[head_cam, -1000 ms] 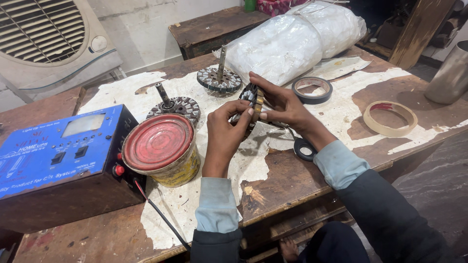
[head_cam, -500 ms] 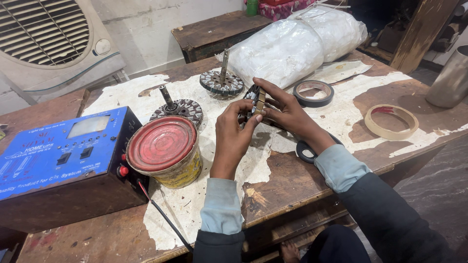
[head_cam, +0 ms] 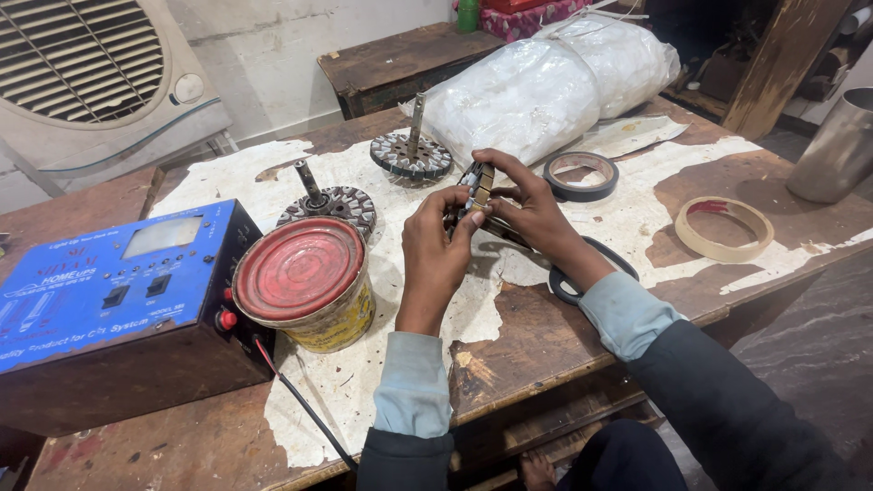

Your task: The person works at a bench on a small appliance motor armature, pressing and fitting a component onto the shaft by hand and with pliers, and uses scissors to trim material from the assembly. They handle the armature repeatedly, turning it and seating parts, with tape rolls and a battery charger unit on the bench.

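Note:
Both hands meet over the middle of a worn wooden workbench (head_cam: pixel 546 345). My left hand (head_cam: pixel 435 245) and my right hand (head_cam: pixel 532 209) together grip a small dark ring-shaped motor stator (head_cam: pixel 476 186), held on edge a little above the bench. The left fingertips pinch its near rim; the right fingers wrap over its top and far side. Most of the part is hidden by the fingers. Two similar rotor discs with upright shafts stand behind: one (head_cam: pixel 411 150) just beyond the hands, another (head_cam: pixel 327 202) to the left.
A red-lidded tin (head_cam: pixel 305 282) and a blue electrical box (head_cam: pixel 109 291) sit at left. A black tape roll (head_cam: pixel 580 175), a tan tape ring (head_cam: pixel 725 227), a metal cup (head_cam: pixel 841 150), scissors (head_cam: pixel 582 273) and a plastic-wrapped bundle (head_cam: pixel 546 82) lie right and behind. A cooler fan (head_cam: pixel 91 64) stands far left.
Both hands have kept their hold on the stator, with the fingers shifting slightly around it. The view has moved a little; nothing on the bench has moved.

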Motion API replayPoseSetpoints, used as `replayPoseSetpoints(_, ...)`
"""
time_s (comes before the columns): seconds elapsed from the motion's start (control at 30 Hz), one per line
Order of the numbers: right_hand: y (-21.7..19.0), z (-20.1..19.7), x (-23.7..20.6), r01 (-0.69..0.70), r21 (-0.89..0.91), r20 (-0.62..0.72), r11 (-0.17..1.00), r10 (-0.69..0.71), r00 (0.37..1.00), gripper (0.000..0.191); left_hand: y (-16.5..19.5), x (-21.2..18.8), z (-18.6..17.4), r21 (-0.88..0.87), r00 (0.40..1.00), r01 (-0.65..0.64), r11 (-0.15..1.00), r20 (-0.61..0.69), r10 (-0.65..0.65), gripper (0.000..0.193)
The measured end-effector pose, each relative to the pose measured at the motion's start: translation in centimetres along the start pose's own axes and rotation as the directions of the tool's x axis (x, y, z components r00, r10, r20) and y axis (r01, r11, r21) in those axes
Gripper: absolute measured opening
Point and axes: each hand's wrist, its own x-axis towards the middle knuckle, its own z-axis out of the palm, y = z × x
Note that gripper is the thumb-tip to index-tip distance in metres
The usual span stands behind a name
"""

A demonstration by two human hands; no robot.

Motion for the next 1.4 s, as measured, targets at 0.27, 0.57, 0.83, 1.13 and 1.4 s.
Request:
replayPoseSetpoints(0.27, -0.7, -0.1, -0.1, 0.087, -0.118, -0.049, 0.989, -0.093, 0.994, 0.054, -0.2, -0.1, 0.5, -0.012, 0.999, 0.052, 0.999, 0.016, -0.052, 0.023)
replayPoseSetpoints(0.57, -0.2, -0.2, -0.4, 0.007, -0.200, -0.206, 0.980, -0.049, 0.977, 0.048, 0.2, 0.0, 0.7, -0.040, 0.998, -0.060, 0.997, 0.024, 0.061, 0.024)
replayPoseSetpoints(0.83, 0.9, -0.7, -0.2, -0.026, -0.016, -0.263, 1.000, 0.021, 0.965, 0.044, 0.4, -0.2, 0.9, -0.039, 0.999, -0.017, 0.999, 0.037, 0.018, 0.025)
replayPoseSetpoints(1.13, 1.1, -1.1, -0.5, -0.036, -0.027, -0.326, 0.999, 0.025, 0.945, 0.033, -0.5, -0.9, 1.5, -0.136, 0.994, 0.104, 0.985, -0.015, -0.107, 0.031)
replayPoseSetpoints(1.4, 0.6, -1.7, -1.1, -0.162, 0.109, -0.389, 0.981, 0.192, 0.901, 0.022, 0.6, -1.7, 1.0, 0.070, 0.954, -0.185, 0.980, -0.225, 0.196, 0.020)
